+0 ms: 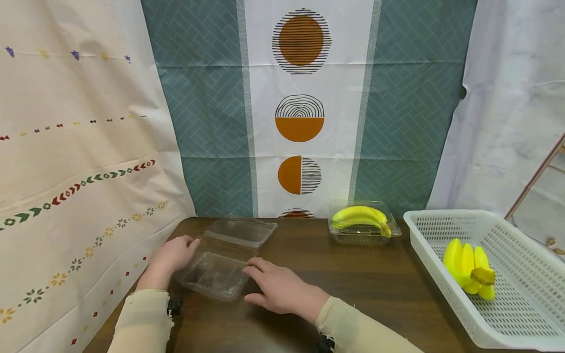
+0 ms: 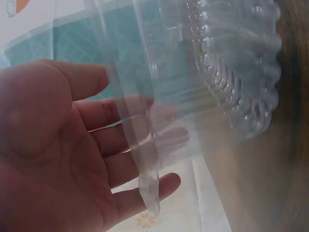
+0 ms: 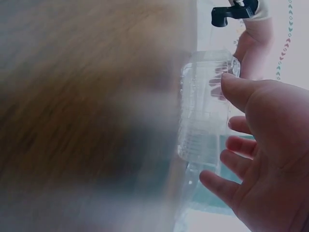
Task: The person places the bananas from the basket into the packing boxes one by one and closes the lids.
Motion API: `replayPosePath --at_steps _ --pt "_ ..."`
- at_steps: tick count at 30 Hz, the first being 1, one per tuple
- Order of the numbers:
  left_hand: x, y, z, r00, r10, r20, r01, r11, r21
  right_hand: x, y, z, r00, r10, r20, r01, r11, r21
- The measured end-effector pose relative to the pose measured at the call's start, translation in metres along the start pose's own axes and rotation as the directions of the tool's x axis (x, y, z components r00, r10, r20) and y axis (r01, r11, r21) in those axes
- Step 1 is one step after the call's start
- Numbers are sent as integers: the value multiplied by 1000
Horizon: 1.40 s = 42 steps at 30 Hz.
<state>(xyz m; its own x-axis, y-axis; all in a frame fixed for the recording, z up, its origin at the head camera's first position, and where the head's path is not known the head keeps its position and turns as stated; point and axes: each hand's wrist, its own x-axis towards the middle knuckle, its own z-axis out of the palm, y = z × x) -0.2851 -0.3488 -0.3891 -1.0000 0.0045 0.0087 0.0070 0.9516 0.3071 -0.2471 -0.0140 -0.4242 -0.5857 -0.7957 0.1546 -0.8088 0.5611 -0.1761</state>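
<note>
A clear plastic clamshell container [image 1: 216, 274] lies on the table with its lid [image 1: 240, 231] folded back toward the wall. At its left side is my left hand [image 1: 174, 252]; in the left wrist view, the loosely extended fingers [image 2: 120, 145] show through the clear plastic and the thumb meets the rim. My right hand [image 1: 282, 289] is at the container's right edge, fingers spread and thumb apart. In the right wrist view nothing is gripped by that hand [image 3: 270, 130]. The container looks blurred in the head view, and no contents are visible in it.
A closed clear container with a banana [image 1: 359, 217] inside stands at the back right of the brown table [image 1: 304, 245]. Farther right, a white perforated basket [image 1: 521, 314] holds a bunch of bananas [image 1: 468, 267]. Patterned cloths [image 1: 304, 122] hang behind and to the left.
</note>
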Motion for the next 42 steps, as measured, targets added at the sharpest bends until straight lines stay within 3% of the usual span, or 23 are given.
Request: replayPosePath --at_steps 23,42 --pt "-1 35 9 996 85 -26 -85 996 14 -31 35 -6 996 49 -68 -49 999 8" --pt "-4 61 22 991 131 -24 -131 991 20 -57 60 -15 987 125 -98 -115 988 108"
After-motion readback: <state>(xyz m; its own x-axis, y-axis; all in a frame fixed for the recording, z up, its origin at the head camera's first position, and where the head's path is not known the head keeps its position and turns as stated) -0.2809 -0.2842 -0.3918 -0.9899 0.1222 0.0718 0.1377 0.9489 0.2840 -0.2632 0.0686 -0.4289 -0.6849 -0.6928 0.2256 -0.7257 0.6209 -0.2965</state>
